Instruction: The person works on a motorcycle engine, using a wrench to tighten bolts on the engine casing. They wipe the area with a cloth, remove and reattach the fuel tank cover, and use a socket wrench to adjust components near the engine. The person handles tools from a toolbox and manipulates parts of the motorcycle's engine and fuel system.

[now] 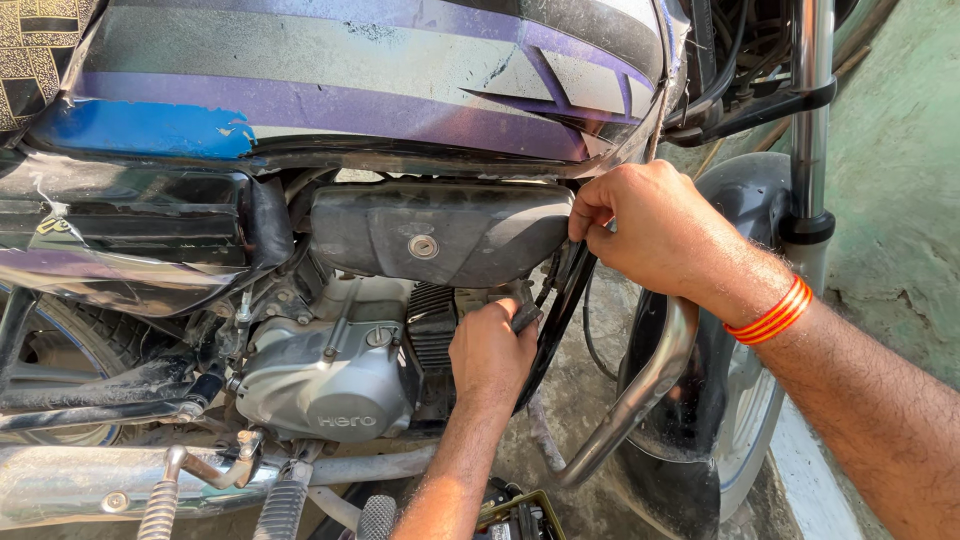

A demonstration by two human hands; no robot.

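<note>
I look down at a motorcycle's side. My left hand (490, 352) is closed around a dark part just in front of the engine's finned cylinder (432, 335), below the dark side cover (440, 232). My right hand (655, 235) pinches something small at the front end of that cover, where the black frame tube (560, 310) runs down. What the fingers grip is hidden. A red and orange thread band (772, 315) circles my right wrist.
The purple, grey and blue fuel tank (350, 75) spans the top. The grey engine case (325, 385) sits lower left, with the exhaust pipe (70, 485) and footpegs (285, 500) beneath. A chrome crash guard (640, 390) and front mudguard (730, 200) stand at right, by green ground.
</note>
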